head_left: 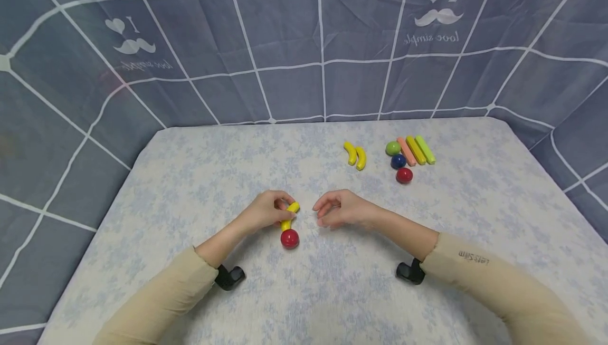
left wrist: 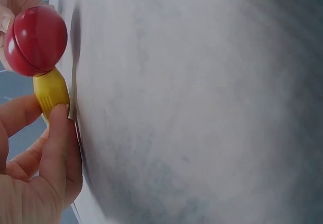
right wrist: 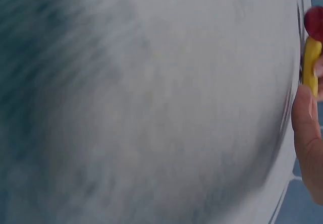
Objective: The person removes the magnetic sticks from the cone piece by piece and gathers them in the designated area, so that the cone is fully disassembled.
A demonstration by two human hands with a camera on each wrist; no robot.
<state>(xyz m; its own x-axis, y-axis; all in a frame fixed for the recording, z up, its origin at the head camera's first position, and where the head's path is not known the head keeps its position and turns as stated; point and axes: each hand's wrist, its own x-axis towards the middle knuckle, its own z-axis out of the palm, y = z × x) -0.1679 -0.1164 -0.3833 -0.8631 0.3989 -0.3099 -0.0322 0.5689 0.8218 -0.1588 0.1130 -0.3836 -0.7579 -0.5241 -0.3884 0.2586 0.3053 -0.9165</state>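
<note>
My left hand (head_left: 266, 210) pinches a yellow toy banana (head_left: 286, 224) between thumb and fingers, close to the table. A shiny red ball (head_left: 290, 239) touches the banana's near end; in the left wrist view a thin seam line runs round the ball (left wrist: 38, 41). Part of the banana is hidden behind the thumb. To the right, my right hand (head_left: 344, 209) hovers just apart from the banana, its fingers loosely bent with nothing between them. The right wrist view shows only its thumb (right wrist: 307, 120), with the banana (right wrist: 311, 57) beyond.
Two more toy bananas (head_left: 361, 159) lie farther back. At the back right are a green ball (head_left: 392, 148), a blue ball (head_left: 398, 162), another red ball (head_left: 404, 175), and pink (head_left: 407, 151), yellow (head_left: 416, 150) and lime (head_left: 425, 150) sticks. A grey curtain (head_left: 294, 92) hangs behind the table (head_left: 214, 160).
</note>
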